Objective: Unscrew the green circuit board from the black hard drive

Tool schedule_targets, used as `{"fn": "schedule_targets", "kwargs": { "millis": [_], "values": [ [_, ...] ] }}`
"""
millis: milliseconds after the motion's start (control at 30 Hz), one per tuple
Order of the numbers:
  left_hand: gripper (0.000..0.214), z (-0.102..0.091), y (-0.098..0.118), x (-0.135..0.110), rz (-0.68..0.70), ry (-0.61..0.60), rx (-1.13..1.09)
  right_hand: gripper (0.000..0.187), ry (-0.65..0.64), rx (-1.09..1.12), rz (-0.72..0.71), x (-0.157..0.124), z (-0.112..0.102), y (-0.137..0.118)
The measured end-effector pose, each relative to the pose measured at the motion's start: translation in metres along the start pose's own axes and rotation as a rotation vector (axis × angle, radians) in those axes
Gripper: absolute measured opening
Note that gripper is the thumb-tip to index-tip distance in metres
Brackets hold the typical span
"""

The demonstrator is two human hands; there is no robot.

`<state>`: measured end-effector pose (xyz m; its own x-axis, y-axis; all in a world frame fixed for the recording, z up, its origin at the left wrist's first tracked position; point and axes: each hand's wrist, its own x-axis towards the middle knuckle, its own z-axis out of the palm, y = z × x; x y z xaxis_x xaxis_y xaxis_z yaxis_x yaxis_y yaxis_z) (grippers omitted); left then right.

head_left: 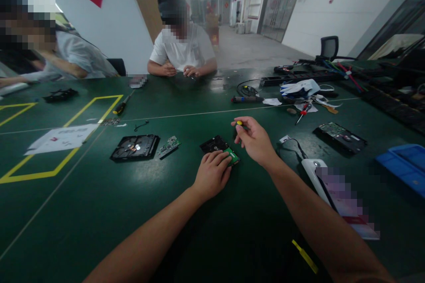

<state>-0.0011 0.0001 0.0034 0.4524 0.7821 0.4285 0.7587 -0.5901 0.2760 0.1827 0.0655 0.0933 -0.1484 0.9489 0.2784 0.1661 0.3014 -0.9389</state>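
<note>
Hard drive (214, 144): black, green board (233, 157) at near edge, on table (199, 101). Left hand (212, 173): fingers (219, 158) resting loose atop it. Right hand (255, 142): pinching screwdriver (239, 123), seemingly yellow-capped.

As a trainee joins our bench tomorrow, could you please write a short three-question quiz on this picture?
1. True or false: the left hand rests on a hard drive.
2. What does the right hand hold? A) a screwdriver B) a soldering iron C) a cable
3. What colour is the tray at the far right?

Key: 1 true. 2 A. 3 blue.
</note>
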Motion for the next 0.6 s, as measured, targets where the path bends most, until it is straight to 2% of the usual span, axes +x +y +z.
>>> {"fn": "schedule_targets", "kwargs": {
  "millis": [233,433,600],
  "values": [
    [0.036,0.0001,0.0001,-0.0005,-0.001,-0.006,-0.001,0.032,-0.063,-0.036,0.013,-0.0013,-0.0020,-0.0043],
    [0.036,-0.0004,0.0002,0.0006,-0.001,-0.010,-0.006,0.034,0.001,-0.010,0.020,0.0008,-0.0027,-0.0031],
    [0.036,-0.0004,0.0003,0.0000,0.000,-0.006,-0.001,0.032,-0.018,0.002,-0.013,0.0024,-0.0020,0.0004]
  ]
}}
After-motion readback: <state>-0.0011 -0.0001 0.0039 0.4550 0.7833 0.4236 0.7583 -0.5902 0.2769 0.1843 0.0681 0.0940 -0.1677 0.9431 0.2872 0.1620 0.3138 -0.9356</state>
